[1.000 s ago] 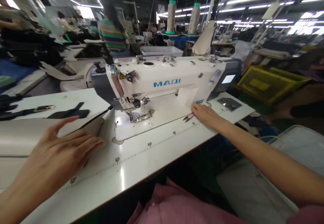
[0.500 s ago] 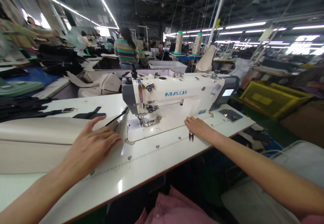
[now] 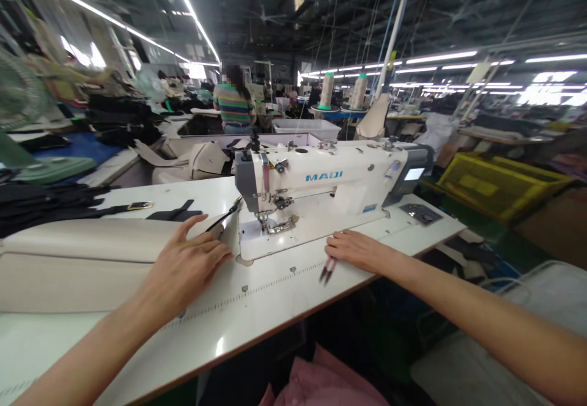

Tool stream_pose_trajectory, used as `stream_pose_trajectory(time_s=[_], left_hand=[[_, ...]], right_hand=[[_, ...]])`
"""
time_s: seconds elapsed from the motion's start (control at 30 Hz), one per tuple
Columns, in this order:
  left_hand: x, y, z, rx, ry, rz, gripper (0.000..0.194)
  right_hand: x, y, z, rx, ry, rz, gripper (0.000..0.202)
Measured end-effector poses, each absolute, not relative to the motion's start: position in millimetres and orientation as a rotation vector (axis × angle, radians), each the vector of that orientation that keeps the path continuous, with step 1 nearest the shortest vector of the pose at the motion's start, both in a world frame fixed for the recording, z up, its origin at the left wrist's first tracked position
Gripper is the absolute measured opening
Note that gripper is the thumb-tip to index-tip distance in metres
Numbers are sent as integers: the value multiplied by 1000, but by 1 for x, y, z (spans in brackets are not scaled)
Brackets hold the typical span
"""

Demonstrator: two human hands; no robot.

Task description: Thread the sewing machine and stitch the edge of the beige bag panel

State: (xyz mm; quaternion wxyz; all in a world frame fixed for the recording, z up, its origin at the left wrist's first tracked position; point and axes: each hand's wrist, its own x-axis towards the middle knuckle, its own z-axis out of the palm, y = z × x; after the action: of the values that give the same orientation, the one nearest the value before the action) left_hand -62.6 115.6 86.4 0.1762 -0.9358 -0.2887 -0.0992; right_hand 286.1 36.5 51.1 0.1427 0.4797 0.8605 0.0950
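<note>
My left hand rests on the right end of a cream leather-like panel, thumb apart from the loosely bent fingers. Just past its fingertips, a narrow black strap slants up toward the sewing machine's head. The white sewing machine stands on the table, and the panel lies left of its needle area. In front of the machine's bed, my right hand is closed around a small pair of thread snips. Their dark tips point down toward me, and the fingers hide part of the handles.
Black straps with a gold buckle lie at the table's left. Behind the machine are cream pieces, a white bin and thread cones. A yellow mesh crate stands right. A person in a striped top is farther back.
My right hand has slid left along the front of the machine bed, bringing the snips with it. My left hand stays on the panel. The view has shifted slightly.
</note>
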Motion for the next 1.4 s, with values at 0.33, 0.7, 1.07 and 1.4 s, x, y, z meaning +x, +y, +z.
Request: stream_pose_trajectory(time_s=[0.33, 0.7, 1.07, 1.4], left_hand=[[-62, 118, 85, -2622, -741, -337, 35], [-60, 113, 89, -2593, -745, -290, 43], [-69, 135, 70, -2582, -586, -495, 35], [-68, 127, 76, -2609, -632, -575, 31]], right_hand=[[247, 47, 38, 2019, 2218, 105, 28], [122, 70, 19, 2460, 2271, -163, 42], [96, 86, 18, 2633, 2152, -263, 26], [108, 104, 13, 2592, 2192, -129, 27]])
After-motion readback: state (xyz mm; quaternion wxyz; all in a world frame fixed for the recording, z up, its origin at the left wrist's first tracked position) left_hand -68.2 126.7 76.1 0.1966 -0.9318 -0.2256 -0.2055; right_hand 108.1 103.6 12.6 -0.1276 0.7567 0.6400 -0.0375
